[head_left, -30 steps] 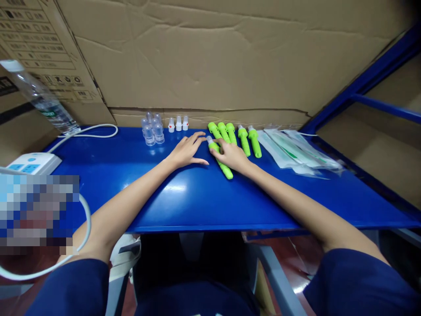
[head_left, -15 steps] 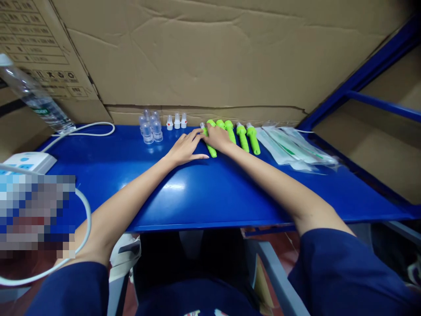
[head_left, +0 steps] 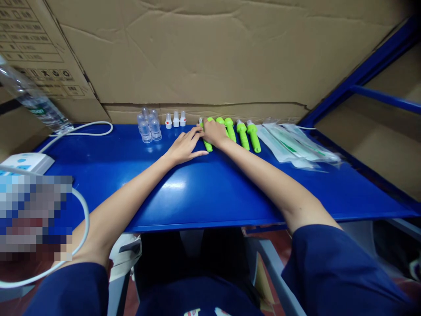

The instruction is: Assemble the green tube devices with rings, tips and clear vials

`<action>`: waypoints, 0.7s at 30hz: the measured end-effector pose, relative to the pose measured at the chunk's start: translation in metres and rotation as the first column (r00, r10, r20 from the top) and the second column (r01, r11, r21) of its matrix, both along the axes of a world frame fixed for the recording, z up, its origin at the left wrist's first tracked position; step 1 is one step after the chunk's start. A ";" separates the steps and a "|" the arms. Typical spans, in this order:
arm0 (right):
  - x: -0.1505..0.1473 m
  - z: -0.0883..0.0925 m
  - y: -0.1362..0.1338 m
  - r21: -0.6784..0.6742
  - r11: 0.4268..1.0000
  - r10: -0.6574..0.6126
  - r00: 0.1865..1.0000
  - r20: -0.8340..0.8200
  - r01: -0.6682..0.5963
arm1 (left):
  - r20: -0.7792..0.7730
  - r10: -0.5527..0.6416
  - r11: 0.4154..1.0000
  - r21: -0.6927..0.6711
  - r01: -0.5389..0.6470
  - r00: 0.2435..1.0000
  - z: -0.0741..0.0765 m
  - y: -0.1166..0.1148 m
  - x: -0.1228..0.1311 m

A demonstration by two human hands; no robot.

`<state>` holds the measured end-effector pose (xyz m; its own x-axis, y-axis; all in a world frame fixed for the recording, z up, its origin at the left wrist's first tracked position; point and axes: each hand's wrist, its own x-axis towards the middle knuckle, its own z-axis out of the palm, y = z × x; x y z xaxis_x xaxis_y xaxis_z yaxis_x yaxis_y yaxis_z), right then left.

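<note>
My left hand (head_left: 184, 146) lies low over the table, fingers stretched and thumb apart. Its fingertips meet the upper part of a lime-green handle (head_left: 208, 145) with a clear tip, beside the fingers of my right hand (head_left: 214, 133). That right hand is bent round the handle's upper part, which it partly hides. Similar lime-green handles stand in a row just to the right, such as this green handle (head_left: 242, 135) and the end one (head_left: 254, 137). To the left are a few small white-based clear caps (head_left: 176, 119) with red dots.
Several clear plastic cups (head_left: 146, 131) stand at the back left. Flat clear-and-white pouches (head_left: 296, 145) lie at the right. A power strip (head_left: 29, 163), a white cable (head_left: 86, 215) and a water bottle (head_left: 42, 107) occupy the left. Cardboard (head_left: 204, 57) walls the back.
The handle under my hands has swung more upright, its lower end shifting slightly left. My right hand has moved a little left with it; the left hand stays nearly in place.
</note>
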<state>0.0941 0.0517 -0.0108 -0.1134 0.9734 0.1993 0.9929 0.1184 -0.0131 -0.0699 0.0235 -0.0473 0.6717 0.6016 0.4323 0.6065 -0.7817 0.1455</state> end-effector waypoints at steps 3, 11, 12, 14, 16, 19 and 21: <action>0.000 0.004 -0.005 0.078 0.997 -0.023 1.000 -0.022 0.024 | 0.000 0.014 1.000 -0.005 -0.014 1.000 0.000 -0.001 0.000; 0.054 0.030 -0.004 0.169 0.968 -0.170 0.981 -0.093 0.183 | 0.002 0.047 0.998 -0.030 -0.047 0.999 0.005 -0.006 -0.001; 0.063 0.031 -0.003 0.166 0.964 -0.191 0.976 -0.108 0.207 | 0.002 0.052 0.998 -0.031 -0.052 0.999 0.005 -0.006 -0.001; 0.079 0.030 -0.001 0.165 0.959 -0.210 0.967 -0.145 0.232 | 0.006 0.060 0.998 -0.032 -0.060 0.998 0.005 -0.006 -0.002; 0.088 0.023 0.000 0.171 0.956 -0.212 0.963 -0.166 0.240 | 0.015 0.069 0.997 -0.031 -0.068 0.998 0.005 -0.006 -0.002; 0.090 0.009 0.000 0.169 0.959 -0.205 0.968 -0.142 0.228 | 0.028 0.096 0.995 -0.034 -0.095 0.995 0.004 -0.005 -0.003; 0.083 0.001 -0.003 0.164 0.972 -0.152 0.983 -0.106 0.169 | 0.031 0.125 0.992 -0.037 -0.124 0.992 0.004 -0.005 -0.004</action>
<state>0.1774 0.0489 -0.0100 0.0682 0.9276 0.3674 0.9945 -0.0340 -0.0988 -0.0739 0.0187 -0.0433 0.5761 0.6950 0.4301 0.6934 -0.6942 0.1930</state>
